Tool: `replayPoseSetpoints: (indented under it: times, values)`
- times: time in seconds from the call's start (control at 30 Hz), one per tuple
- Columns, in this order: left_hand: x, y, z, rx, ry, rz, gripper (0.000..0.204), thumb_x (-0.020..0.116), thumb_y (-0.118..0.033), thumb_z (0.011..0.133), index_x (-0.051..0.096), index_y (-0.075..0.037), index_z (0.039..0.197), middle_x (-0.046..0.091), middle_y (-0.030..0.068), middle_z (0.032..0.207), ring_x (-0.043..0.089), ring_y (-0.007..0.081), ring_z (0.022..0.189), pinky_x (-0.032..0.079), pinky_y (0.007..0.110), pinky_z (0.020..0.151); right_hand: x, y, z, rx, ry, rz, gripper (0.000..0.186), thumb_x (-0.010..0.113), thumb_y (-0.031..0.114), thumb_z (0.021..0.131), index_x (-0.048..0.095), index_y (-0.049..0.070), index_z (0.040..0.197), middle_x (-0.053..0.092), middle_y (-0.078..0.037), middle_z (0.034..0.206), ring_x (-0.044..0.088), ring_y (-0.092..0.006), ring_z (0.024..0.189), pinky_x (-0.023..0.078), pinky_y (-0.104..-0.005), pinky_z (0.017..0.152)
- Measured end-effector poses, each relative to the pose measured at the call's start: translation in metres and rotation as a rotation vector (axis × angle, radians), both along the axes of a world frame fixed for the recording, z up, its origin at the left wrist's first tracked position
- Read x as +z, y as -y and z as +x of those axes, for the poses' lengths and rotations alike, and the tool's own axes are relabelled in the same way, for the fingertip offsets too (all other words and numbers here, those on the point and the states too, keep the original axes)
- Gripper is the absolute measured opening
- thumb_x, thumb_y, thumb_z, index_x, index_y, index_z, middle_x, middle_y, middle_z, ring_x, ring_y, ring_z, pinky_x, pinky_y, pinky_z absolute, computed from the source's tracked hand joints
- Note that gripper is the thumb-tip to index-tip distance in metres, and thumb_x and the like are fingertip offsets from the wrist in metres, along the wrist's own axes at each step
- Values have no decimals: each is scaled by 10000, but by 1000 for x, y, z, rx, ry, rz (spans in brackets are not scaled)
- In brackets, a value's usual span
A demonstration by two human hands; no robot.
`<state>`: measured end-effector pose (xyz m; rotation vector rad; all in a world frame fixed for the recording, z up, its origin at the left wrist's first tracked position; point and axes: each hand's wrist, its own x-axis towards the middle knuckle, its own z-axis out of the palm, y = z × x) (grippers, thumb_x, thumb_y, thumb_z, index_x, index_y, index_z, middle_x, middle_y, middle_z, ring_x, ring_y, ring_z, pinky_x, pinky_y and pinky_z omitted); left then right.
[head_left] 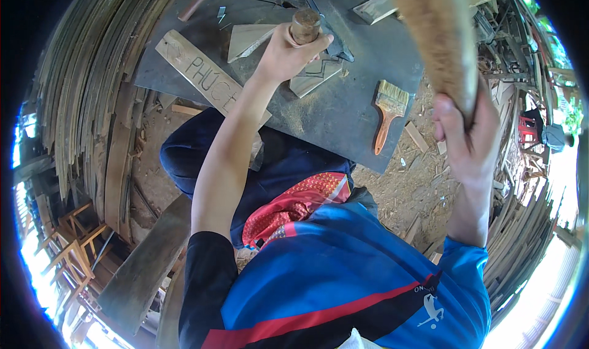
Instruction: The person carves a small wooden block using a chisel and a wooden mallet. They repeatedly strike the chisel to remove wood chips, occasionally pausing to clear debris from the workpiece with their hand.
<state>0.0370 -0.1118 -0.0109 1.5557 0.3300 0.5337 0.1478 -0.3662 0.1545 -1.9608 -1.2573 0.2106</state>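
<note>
My left hand is closed around an upright brown cylindrical tool handle, over a small wooden block with angular lines cut in it; the tool's working end is hidden. On the right, my right hand grips a thick wooden club, raised and running out of the top of the view. A board with carved lettering lies diagonally left of my left hand, beside an angled wood piece. A wooden-handled brush rests right of the block on the dark work surface.
Stacked long planks line the left, above wooden chair frames. A brown-handled tool lies at the top. More wood strips and a red plastic chair stand at the right, around a dirt floor with shavings.
</note>
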Motion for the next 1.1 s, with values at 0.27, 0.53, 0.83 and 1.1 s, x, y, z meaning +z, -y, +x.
replayPoseSetpoints:
  times: [0.27,0.53,0.83,1.1]
  values:
    - [-7,2,1,8,34,-23,231,749,-235,883,648,-58,773,624,-5,654,588,73,616,490,271,606,18,-25,-8,56,237,-287,520,736,430,916,574,-47,1046,681,-187,731,734,-301,747,563,-397,650]
    - [-1,11,2,50,82,5,256,750,-234,900,636,-61,751,637,-27,675,581,54,634,476,266,625,18,-30,-5,55,306,-425,419,747,346,924,591,-21,1055,702,-180,788,739,-312,728,563,-395,618]
    - [-10,16,-4,51,121,-7,148,766,-138,885,692,-40,967,713,25,878,640,77,805,525,297,741,16,-28,-2,111,358,-361,547,733,480,901,558,-28,1003,651,-206,693,695,-386,641,535,-446,581]
    - [1,13,-1,35,-27,42,162,750,-165,901,684,-26,851,675,1,758,572,75,682,487,294,664,14,-28,3,78,405,-415,515,748,461,896,597,-16,1022,678,-215,747,701,-382,662,545,-435,603]
